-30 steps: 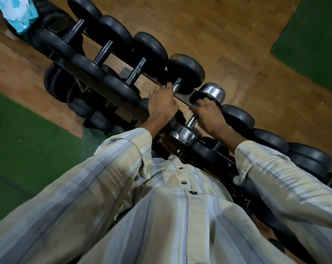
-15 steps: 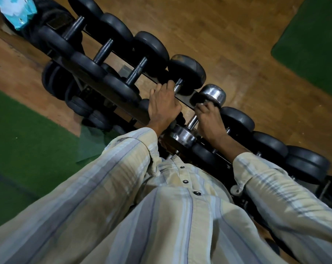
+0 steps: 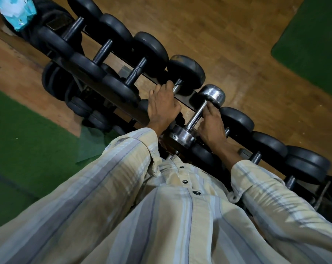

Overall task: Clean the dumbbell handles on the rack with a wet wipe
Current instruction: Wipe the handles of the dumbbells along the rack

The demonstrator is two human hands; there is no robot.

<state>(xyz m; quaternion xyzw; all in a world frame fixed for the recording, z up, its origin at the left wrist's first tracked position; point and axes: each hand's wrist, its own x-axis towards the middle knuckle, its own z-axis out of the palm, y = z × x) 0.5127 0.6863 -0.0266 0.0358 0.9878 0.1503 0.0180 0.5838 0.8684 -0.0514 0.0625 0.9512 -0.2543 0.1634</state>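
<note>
Probably the left hand (image 3: 162,107) gripped the handle of a black dumbbell (image 3: 187,72) on the rack (image 3: 111,96) and the right hand (image 3: 212,123) held beside the chrome dumbbell (image 3: 196,114), so wiping should cover each handle's full length.

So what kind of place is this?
Most likely a gym. A long rack holds rows of black dumbbells, a chrome dumbbell sits among them, and green mats cover parts of the wooden floor.

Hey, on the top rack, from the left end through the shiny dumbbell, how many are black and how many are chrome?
Black dumbbells: 4
Chrome dumbbells: 1
Total: 5
</note>
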